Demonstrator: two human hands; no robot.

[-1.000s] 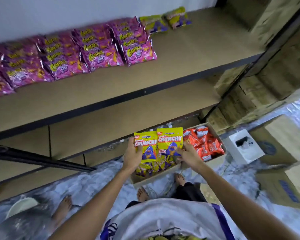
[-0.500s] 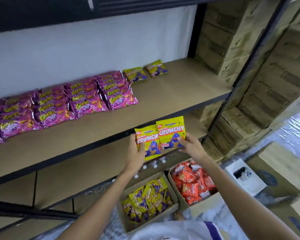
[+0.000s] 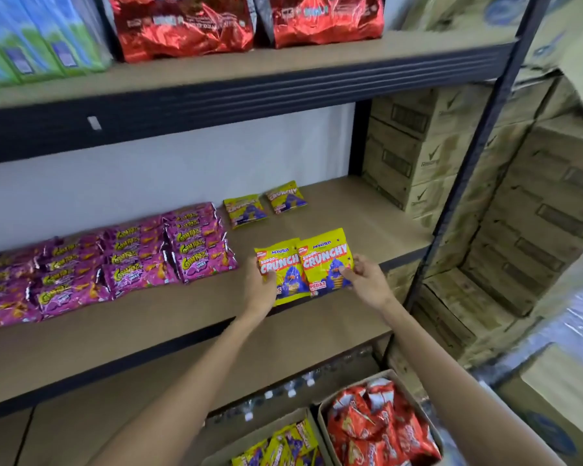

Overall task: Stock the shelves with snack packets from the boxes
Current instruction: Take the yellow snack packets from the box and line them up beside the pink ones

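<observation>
Packets of yellow "Crunchy" snacks, two of them, are held side by side over the front part of the middle shelf (image 3: pixel 182 314). They are right of the pink packets (image 3: pixel 115 264) and nearer the front than the two yellow packets lying flat at the back (image 3: pixel 246 210). The left hand (image 3: pixel 263 287) grips the left packet (image 3: pixel 280 270) at its lower left side, thumb across the front. The right hand (image 3: pixel 364 280) pinches the right packet (image 3: pixel 323 260) at its lower right side. Both printed fronts face the camera. Each long axis runs from the bottom seam near the hands up to the top seam, which points toward the back wall and leans slightly right. The right packet's inner edge lies over the left one's.

Half a second ago the pair hung in front of the shelf's front rail, and a second ago it was just above the open boxes on the floor. Now it is over the shelf board itself. The view has also tipped upward, bringing in the upper shelf with its red foil bags (image 3: pixel 182 25). Below, the box of yellow packets (image 3: pixel 260 432) and the box of red packets (image 3: pixel 347 390) stand side by side.
</observation>
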